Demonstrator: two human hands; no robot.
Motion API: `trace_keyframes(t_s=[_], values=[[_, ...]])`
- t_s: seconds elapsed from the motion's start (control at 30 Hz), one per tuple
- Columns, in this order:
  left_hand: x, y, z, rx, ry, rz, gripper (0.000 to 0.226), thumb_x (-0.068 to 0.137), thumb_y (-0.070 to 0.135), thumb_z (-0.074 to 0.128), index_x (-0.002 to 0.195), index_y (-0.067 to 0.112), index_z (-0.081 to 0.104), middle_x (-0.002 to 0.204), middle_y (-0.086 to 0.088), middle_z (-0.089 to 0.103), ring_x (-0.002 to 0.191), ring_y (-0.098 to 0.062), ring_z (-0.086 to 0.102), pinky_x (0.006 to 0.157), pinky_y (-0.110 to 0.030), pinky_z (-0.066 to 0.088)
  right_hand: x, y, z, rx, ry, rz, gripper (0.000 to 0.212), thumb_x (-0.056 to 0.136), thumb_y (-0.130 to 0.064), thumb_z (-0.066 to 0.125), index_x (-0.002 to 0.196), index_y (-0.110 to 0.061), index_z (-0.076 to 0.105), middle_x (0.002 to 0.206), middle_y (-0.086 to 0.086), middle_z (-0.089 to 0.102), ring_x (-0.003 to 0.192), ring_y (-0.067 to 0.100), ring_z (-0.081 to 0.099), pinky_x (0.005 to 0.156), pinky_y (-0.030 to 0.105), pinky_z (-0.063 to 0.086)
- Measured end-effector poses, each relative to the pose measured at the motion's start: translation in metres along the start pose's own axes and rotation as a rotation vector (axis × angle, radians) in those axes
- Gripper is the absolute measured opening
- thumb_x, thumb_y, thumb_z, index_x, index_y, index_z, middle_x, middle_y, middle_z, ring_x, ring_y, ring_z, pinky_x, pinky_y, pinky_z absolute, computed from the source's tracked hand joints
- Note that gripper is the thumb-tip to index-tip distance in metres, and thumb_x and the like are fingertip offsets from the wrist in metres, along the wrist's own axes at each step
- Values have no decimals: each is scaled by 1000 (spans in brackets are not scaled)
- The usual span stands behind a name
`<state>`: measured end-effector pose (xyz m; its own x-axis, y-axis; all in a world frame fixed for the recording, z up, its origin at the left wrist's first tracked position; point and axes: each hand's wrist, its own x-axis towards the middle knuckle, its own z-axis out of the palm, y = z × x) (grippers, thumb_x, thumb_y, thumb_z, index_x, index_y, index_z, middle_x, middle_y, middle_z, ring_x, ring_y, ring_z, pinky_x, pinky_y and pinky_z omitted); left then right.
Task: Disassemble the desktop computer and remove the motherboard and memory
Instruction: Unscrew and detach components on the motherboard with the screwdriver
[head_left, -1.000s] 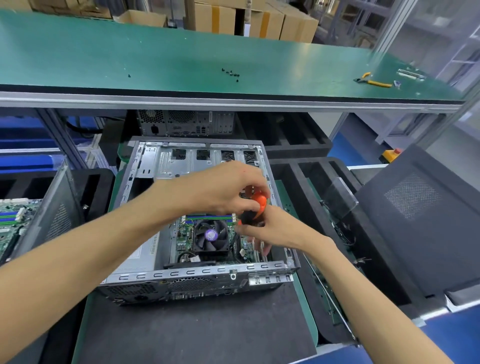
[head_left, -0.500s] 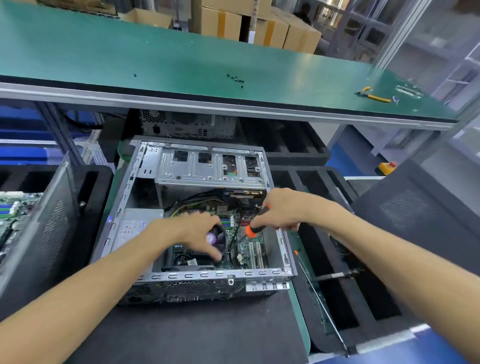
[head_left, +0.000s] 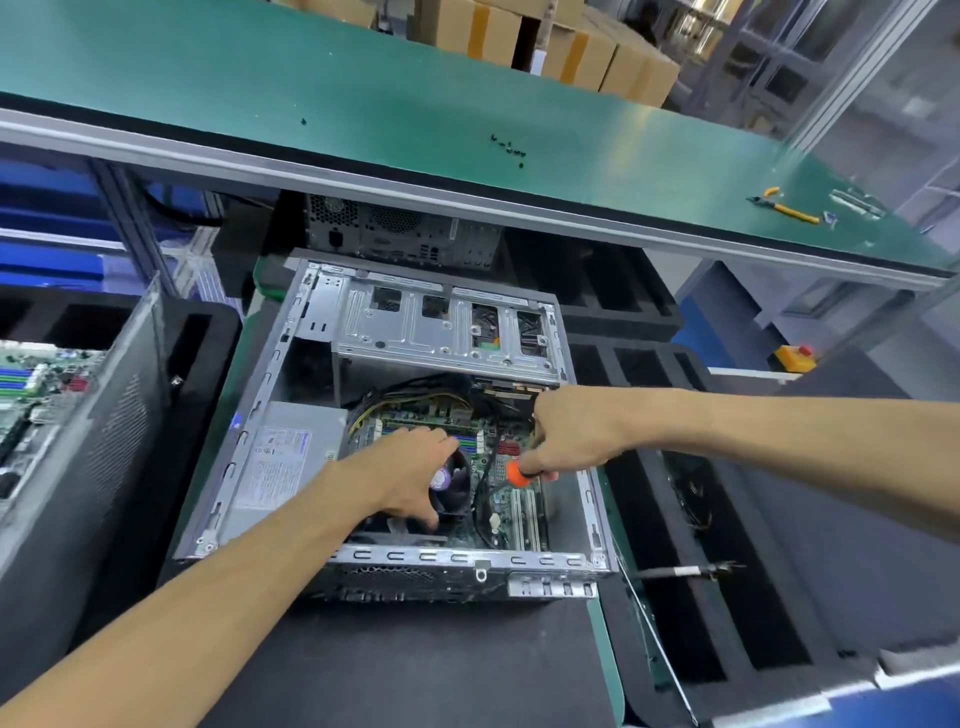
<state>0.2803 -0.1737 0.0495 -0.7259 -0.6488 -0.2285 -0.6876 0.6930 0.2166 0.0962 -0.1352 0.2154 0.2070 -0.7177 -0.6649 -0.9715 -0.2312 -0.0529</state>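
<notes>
The open desktop case (head_left: 244, 467) lies on a dark mat with its side panel off. Inside it the green motherboard (head_left: 498, 512) lies flat, with memory sticks (head_left: 465, 441) beyond the black CPU fan (head_left: 452, 486). My left hand (head_left: 405, 475) reaches into the case and curls over the fan's left side. My right hand (head_left: 576, 436) grips an orange-handled screwdriver (head_left: 517, 474), its tip hidden under the hand and pointing down at the board's right part. A silver drive cage (head_left: 447, 332) covers the far half of the case.
The power supply (head_left: 283, 457) fills the case's left side. Another motherboard (head_left: 36, 379) and a grey case panel (head_left: 88, 457) sit at the left. Black foam trays (head_left: 691, 571) lie to the right. Loose screws (head_left: 511, 148) and yellow-handled pliers (head_left: 787, 208) rest on the green bench above.
Both hands came apart from the screwdriver above the case. My left hand dropped onto the CPU fan, and my right hand carried the screwdriver down toward the board's right side.
</notes>
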Motion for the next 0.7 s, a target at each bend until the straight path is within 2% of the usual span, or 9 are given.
trace_keyframes(t_s=[0.07,0.13,0.2,0.27,0.37,0.43,0.5,0.6,0.7], values=[[2,0,0,-1,0,3,90,65,53,81,136,13,43,126,-4,52,117,-23,49,97,-34,42,-10,-2,8,-382,139,-180,49,95,-49,51,62,-12,54,51,-2,45,46,20,44,49,27,40],[4,-1,1,1,-9,1,92,65,54,81,138,13,41,128,-5,52,117,-23,49,100,-35,42,-20,-5,14,-679,227,-346,39,96,-42,47,68,-15,51,58,0,42,52,27,43,54,31,39],[4,-1,1,-1,-16,-1,94,66,53,79,141,14,39,129,-5,51,119,-23,48,102,-36,40,-25,-9,21,-817,267,-464,32,95,-31,45,69,-13,53,57,1,40,50,27,42,53,32,35],[3,-2,2,-8,-18,-4,98,66,53,78,145,14,35,132,-4,49,122,-23,47,104,-36,38,-26,-15,28,-785,298,-411,37,94,-33,43,66,-12,54,58,3,46,51,27,47,54,32,39],[1,-2,1,-28,-34,-16,103,68,54,76,150,14,29,137,-3,46,127,-23,44,108,-37,36,-26,-19,24,-409,270,-130,49,98,-40,33,63,-9,49,57,5,44,52,24,45,51,28,31],[0,-2,1,-41,-33,-21,105,69,55,76,151,13,27,139,-3,46,129,-23,43,109,-37,35,-20,-19,13,-94,83,49,42,99,-33,35,69,-9,50,51,5,47,47,19,50,45,22,35],[0,-2,1,-45,-28,-23,107,69,55,76,152,12,25,139,-3,45,129,-23,42,109,-37,35,-11,-17,8,349,-129,193,27,98,-24,39,77,-10,49,42,1,44,33,13,42,39,14,37],[0,-2,2,-24,-25,-22,108,69,56,75,153,12,22,141,-4,44,130,-23,42,109,-36,35,-4,-10,11,821,-298,378,14,100,-22,46,100,-9,49,57,5,52,36,11,47,33,15,40],[1,-3,4,-25,-15,-24,106,68,57,75,151,14,26,139,-3,46,128,-23,43,107,-36,37,-6,-6,15,1062,-425,500,22,103,-26,47,88,-10,50,51,1,49,30,4,36,27,12,26]])
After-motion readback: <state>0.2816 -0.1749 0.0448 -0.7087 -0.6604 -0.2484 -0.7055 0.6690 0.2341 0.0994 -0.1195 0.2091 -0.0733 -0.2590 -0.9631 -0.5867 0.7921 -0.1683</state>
